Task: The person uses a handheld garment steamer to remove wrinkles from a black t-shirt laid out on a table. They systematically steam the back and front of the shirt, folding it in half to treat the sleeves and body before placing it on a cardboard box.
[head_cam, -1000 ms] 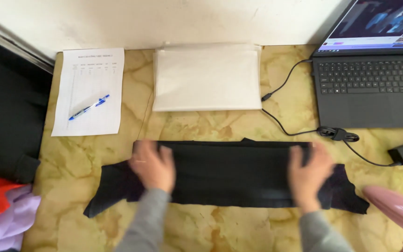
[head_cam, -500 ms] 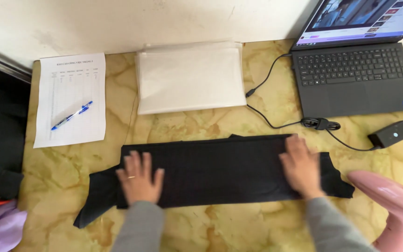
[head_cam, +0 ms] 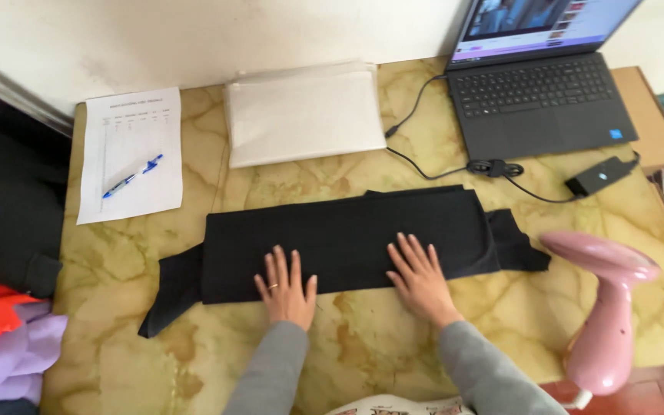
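A black garment (head_cam: 347, 234), folded into a long strip, lies flat across the marbled yellow table (head_cam: 378, 346). My left hand (head_cam: 286, 286) rests palm down on its near edge, fingers spread, with a ring on one finger. My right hand (head_cam: 418, 275) presses flat on the same near edge a little to the right. Neither hand grips anything. A sleeve end of the garment trails off at the lower left, another flap pokes out at the right.
A pink handheld steamer (head_cam: 605, 307) stands at the right front. Behind are an open laptop (head_cam: 539, 92) with cable and power brick (head_cam: 601, 175), a clear plastic bag (head_cam: 301, 115), and a paper sheet (head_cam: 131, 154) with a blue pen (head_cam: 132, 175). Coloured clothes (head_cam: 1, 346) lie at left.
Both hands have slid inward along the garment toward its middle and down to its near edge. The camera view has shifted, so more of the table's right side shows.
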